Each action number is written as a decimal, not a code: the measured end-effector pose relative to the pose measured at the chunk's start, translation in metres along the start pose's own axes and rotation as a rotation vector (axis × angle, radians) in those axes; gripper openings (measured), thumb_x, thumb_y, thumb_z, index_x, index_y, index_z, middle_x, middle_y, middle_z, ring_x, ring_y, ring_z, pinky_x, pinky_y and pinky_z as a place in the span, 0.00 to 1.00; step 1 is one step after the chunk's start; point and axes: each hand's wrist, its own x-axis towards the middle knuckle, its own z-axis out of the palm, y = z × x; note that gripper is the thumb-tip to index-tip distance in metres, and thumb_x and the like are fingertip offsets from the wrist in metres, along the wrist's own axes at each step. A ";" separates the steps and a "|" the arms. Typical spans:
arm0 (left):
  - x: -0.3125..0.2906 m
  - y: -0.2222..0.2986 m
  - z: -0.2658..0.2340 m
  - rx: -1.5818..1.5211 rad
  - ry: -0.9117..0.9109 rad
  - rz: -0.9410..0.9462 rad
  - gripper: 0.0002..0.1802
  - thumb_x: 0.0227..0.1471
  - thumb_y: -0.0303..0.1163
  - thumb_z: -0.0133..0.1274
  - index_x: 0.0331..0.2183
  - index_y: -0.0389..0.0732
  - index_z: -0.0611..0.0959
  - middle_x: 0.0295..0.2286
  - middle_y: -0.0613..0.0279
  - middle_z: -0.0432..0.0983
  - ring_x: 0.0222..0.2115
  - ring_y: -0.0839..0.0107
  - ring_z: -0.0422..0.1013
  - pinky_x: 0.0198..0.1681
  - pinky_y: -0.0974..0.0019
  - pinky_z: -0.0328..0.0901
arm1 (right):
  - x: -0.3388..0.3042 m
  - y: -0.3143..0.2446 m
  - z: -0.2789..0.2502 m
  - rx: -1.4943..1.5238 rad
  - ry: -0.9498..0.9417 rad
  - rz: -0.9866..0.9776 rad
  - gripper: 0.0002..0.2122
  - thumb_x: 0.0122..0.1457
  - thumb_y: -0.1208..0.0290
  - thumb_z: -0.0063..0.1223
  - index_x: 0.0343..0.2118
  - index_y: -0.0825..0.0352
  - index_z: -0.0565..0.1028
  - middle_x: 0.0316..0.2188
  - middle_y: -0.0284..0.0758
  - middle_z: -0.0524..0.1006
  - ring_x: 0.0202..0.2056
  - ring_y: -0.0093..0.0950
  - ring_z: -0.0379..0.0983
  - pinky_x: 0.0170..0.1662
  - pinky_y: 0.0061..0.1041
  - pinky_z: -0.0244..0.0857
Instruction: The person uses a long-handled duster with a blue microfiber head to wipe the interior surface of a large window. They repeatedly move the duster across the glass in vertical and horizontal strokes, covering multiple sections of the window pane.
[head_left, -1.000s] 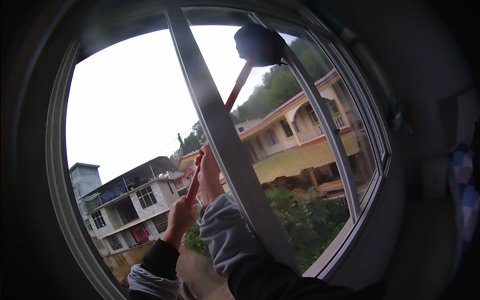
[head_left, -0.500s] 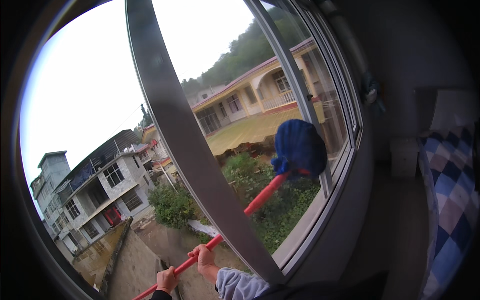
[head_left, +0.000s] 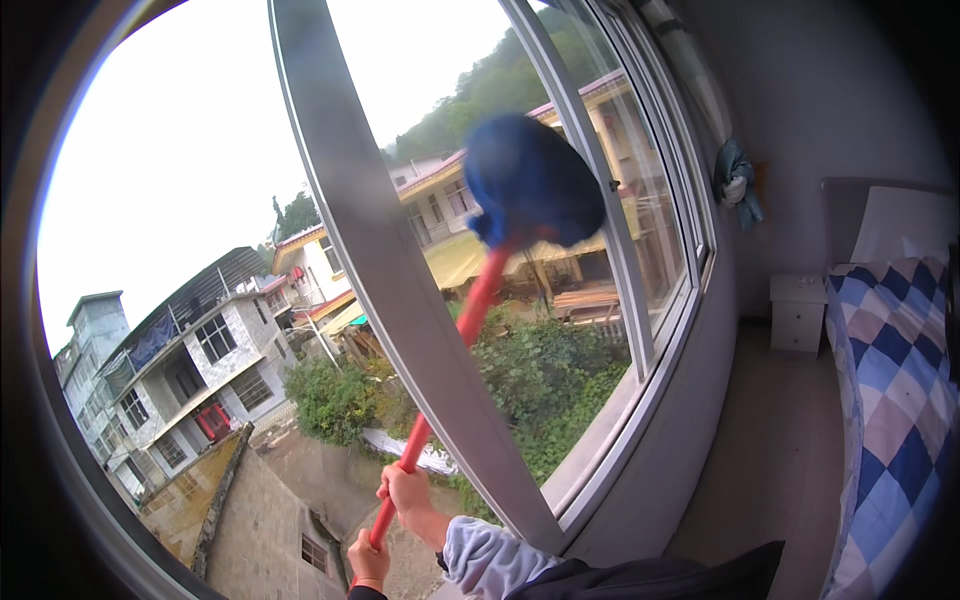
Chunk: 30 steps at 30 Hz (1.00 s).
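Both clenched: left hand below right hand, fingers wrapped around red pole; blue cloth head atop.

On your right you see a bed under a cover of blue, white and pink diamonds, with a white nightstand just beside it. Outside, you see a grey house, green bushes, a stack of boards, a yellow-trimmed house and a wooded hill behind it.

right hand: curled, higher | left hand: curled, lower | 2 hands near, apart
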 end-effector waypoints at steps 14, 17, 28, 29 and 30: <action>0.080 0.026 -0.046 -0.234 0.269 -0.009 0.15 0.45 0.32 0.62 0.22 0.38 0.72 0.13 0.54 0.63 0.14 0.59 0.60 0.20 0.63 0.59 | 0.023 -0.159 0.120 0.156 -0.551 -0.324 0.06 0.56 0.73 0.47 0.25 0.67 0.69 0.16 0.33 0.71 0.18 0.25 0.71 0.27 0.25 0.70; 0.066 0.003 -0.039 -0.133 0.275 0.030 0.14 0.45 0.31 0.62 0.22 0.38 0.72 0.13 0.53 0.64 0.14 0.58 0.62 0.20 0.62 0.60 | 0.039 -0.216 0.129 0.334 -0.295 -0.357 0.09 0.58 0.69 0.48 0.22 0.64 0.67 0.12 0.30 0.66 0.16 0.24 0.67 0.24 0.25 0.66; 0.006 -0.132 -0.023 0.168 0.053 -0.068 0.07 0.39 0.19 0.51 0.22 0.39 0.70 0.20 0.48 0.67 0.25 0.46 0.67 0.28 0.53 0.62 | 0.042 -0.052 -0.002 0.445 -0.058 -0.360 0.12 0.56 0.68 0.50 0.19 0.60 0.62 0.10 0.27 0.58 0.12 0.23 0.60 0.18 0.27 0.62; 0.003 -0.147 -0.027 0.166 0.058 -0.046 0.06 0.38 0.18 0.50 0.21 0.38 0.69 0.20 0.47 0.66 0.25 0.46 0.66 0.28 0.53 0.61 | 0.035 -0.037 -0.016 0.463 -0.025 -0.329 0.11 0.56 0.68 0.50 0.19 0.61 0.63 0.10 0.28 0.60 0.13 0.24 0.61 0.19 0.28 0.64; 0.007 -0.163 -0.036 0.200 0.026 -0.015 0.06 0.37 0.18 0.48 0.19 0.37 0.69 0.20 0.47 0.66 0.25 0.46 0.65 0.28 0.52 0.60 | 0.026 -0.021 -0.027 0.478 0.051 -0.276 0.11 0.55 0.68 0.50 0.19 0.62 0.63 0.11 0.29 0.61 0.14 0.26 0.63 0.21 0.29 0.66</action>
